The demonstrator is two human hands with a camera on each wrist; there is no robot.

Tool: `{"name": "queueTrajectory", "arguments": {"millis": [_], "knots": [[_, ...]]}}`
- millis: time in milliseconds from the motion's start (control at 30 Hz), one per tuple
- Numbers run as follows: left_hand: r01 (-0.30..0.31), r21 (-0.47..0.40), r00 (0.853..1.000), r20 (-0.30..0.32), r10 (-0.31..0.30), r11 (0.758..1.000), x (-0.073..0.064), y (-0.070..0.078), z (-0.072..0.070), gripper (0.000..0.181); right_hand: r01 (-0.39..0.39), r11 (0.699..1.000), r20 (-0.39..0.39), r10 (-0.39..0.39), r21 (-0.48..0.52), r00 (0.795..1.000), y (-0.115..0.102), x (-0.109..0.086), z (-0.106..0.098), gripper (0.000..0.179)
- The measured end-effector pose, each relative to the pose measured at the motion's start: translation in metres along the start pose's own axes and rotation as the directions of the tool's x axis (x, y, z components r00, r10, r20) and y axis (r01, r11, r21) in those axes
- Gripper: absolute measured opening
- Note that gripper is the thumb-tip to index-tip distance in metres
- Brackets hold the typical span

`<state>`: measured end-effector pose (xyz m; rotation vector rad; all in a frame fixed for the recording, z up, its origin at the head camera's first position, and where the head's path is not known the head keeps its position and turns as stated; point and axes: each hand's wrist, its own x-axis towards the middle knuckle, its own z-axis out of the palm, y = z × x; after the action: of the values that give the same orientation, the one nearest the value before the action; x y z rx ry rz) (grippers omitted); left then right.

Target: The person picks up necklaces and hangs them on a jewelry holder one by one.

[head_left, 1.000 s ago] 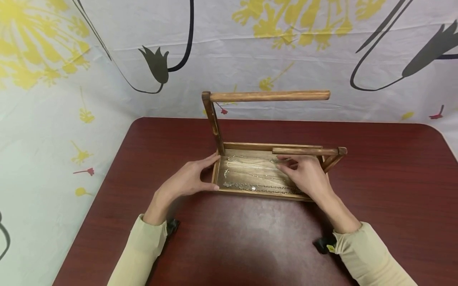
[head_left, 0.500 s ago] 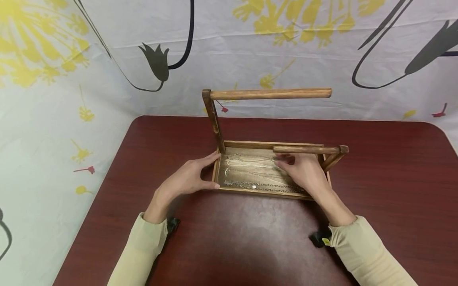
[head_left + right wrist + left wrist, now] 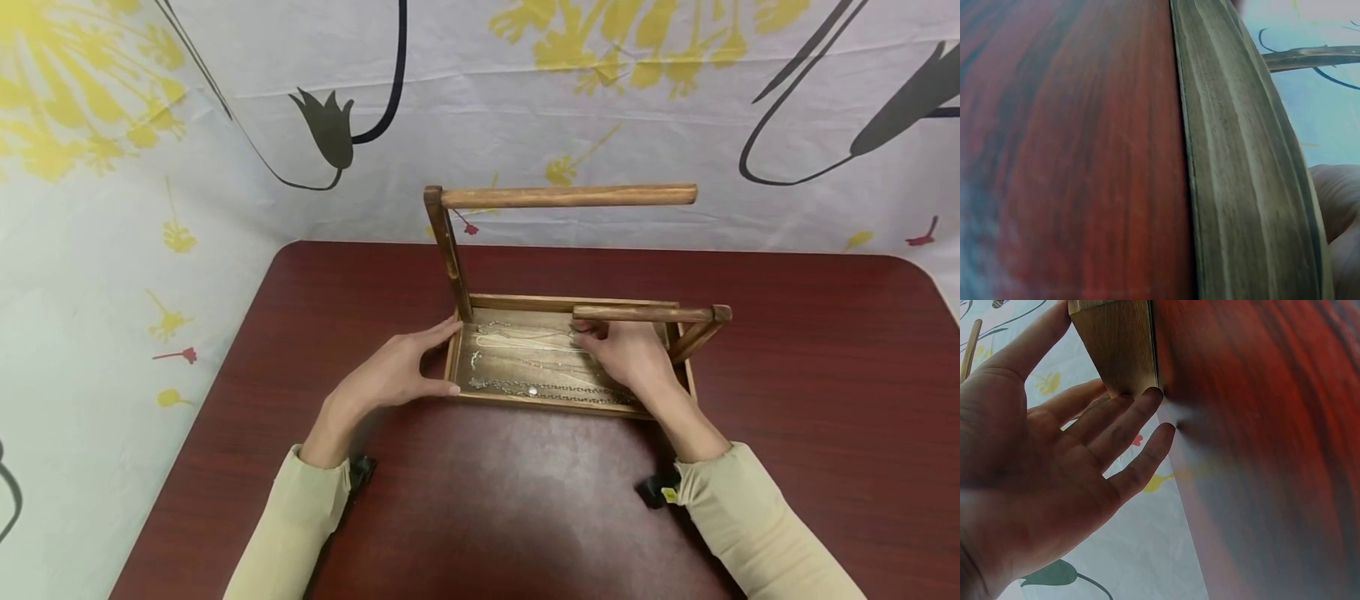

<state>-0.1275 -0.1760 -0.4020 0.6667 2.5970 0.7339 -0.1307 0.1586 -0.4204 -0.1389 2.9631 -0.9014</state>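
A wooden jewelry stand's base tray (image 3: 573, 301) sits on the table, holding several thin necklaces (image 3: 525, 363) laid lengthwise. My left hand (image 3: 390, 371) rests against the tray's left end, thumb at the front corner and fingers farther back. In the left wrist view, those fingers are spread and nearly straight against the wood. Inside the tray, beneath the lower bar, my right hand (image 3: 637, 358) has thumb and forefinger together on a fine necklace (image 3: 546, 335) in the back row. Its fingertips are partly hidden by the bar; the right wrist view shows only the hand's edge.
A tall left post (image 3: 447, 258) carries a long bar (image 3: 570, 197) over the tray. The shorter right post (image 3: 697, 340) bears a lower bar (image 3: 637, 314) pointing left. Under it all is a reddish-brown table (image 3: 337, 283), with patterned cloth (image 3: 247, 75) behind.
My right hand has shifted slightly left along the back necklaces, its wrist and sleeve moving left and up. My left hand and the stand have stayed in place.
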Motion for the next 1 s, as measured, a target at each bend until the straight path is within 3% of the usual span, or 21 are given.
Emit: {"name": "queueTrajectory", "arguments": {"millis": [333, 533, 800, 1000], "knots": [[-0.006, -0.002, 1.000, -0.001, 0.006, 1.000, 0.001, 0.000, 0.000, 0.091, -0.004, 1.000, -0.015, 0.004, 0.031, 1.000, -0.002, 0.004, 0.008, 0.012], [0.003, 0.002, 1.000, 0.007, -0.003, 1.000, 0.000, 0.000, -0.001, 0.092, -0.060, 0.996, 0.008, 0.060, 0.060, 0.998, -0.005, 0.006, 0.012, 0.008], [0.007, 0.006, 1.000, 0.010, -0.007, 1.000, 0.001, 0.000, -0.001, 0.092, -0.090, 0.993, -0.067, 0.095, 0.075, 0.993, -0.003, 0.007, 0.014, 0.006], [0.019, 0.000, 1.000, 0.015, -0.019, 1.000, 0.001, 0.000, -0.001, 0.092, -0.097, 0.991, -0.077, 0.104, 0.092, 0.992, -0.002, 0.008, 0.014, 0.004]]}}
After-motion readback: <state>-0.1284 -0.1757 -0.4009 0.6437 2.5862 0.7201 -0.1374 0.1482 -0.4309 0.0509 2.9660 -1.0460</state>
